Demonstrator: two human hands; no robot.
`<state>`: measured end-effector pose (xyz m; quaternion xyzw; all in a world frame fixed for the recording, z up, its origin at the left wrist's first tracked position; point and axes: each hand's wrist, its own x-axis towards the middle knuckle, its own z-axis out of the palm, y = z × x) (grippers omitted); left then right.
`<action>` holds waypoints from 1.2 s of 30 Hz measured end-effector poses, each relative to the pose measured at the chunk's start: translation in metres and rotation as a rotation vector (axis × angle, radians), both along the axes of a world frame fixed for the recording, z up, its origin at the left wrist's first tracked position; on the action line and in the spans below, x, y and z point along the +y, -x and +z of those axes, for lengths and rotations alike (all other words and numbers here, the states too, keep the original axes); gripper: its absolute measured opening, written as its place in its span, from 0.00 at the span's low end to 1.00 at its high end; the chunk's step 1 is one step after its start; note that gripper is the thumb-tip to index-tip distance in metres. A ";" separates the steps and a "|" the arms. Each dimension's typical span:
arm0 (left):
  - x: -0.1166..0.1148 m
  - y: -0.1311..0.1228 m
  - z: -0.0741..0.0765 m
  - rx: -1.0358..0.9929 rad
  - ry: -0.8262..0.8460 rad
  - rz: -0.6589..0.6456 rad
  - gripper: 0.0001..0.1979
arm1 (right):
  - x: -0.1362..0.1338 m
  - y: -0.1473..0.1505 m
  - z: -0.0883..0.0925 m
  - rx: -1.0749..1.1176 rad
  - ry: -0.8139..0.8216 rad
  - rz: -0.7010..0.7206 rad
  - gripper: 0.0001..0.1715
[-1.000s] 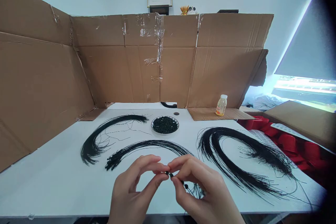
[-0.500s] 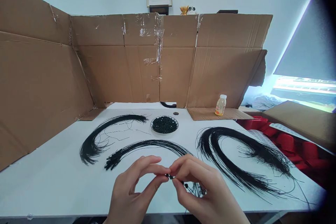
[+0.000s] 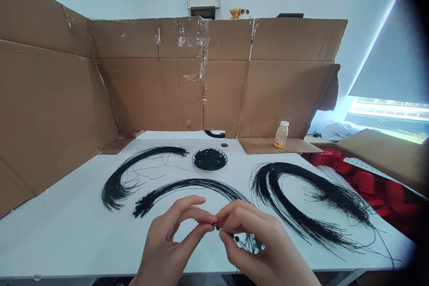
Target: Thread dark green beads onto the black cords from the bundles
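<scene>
My left hand [image 3: 177,237] and my right hand [image 3: 253,237] meet low in the middle of the view, fingertips pinched. Between them runs a thin black cord [image 3: 216,227] with small dark beads or knots on it. Each hand grips it between thumb and forefinger. Another black bead [image 3: 237,239] shows beneath my right fingers. Behind my hands a curved bundle of black cords [image 3: 194,183] lies on the table, its left end thick with beads and its right part hidden by my right hand. Farther back stands a bowl [image 3: 193,165] filled with small dark beads.
Black cord bundles lie at the left [image 3: 124,174] and right [image 3: 291,196] of the white table [image 3: 67,241]. Cardboard walls [image 3: 140,94] stand at the left and back. A small bottle [image 3: 281,135] sits at the back right. Red items [image 3: 365,183] fill a box beyond the right edge.
Both hands stay nearly in place, still pinching the cord. My left fingertips have shifted very slightly, and my right thumb sits a little lower. Nothing else has moved on the table.
</scene>
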<state>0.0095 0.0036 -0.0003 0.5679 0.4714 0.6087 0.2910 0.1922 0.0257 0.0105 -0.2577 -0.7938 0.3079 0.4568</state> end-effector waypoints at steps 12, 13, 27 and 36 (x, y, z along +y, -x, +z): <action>-0.002 0.000 0.004 -0.047 0.004 -0.038 0.11 | 0.000 0.003 -0.002 0.107 0.147 -0.005 0.10; -0.002 0.000 0.004 -0.055 0.011 -0.041 0.11 | 0.001 0.003 -0.002 0.110 0.139 -0.012 0.09; 0.002 0.002 -0.001 0.035 -0.109 -0.019 0.10 | 0.005 -0.002 -0.003 -0.035 -0.029 -0.067 0.10; 0.002 0.001 0.000 0.060 -0.063 0.003 0.08 | 0.004 -0.002 -0.002 -0.035 -0.023 -0.120 0.10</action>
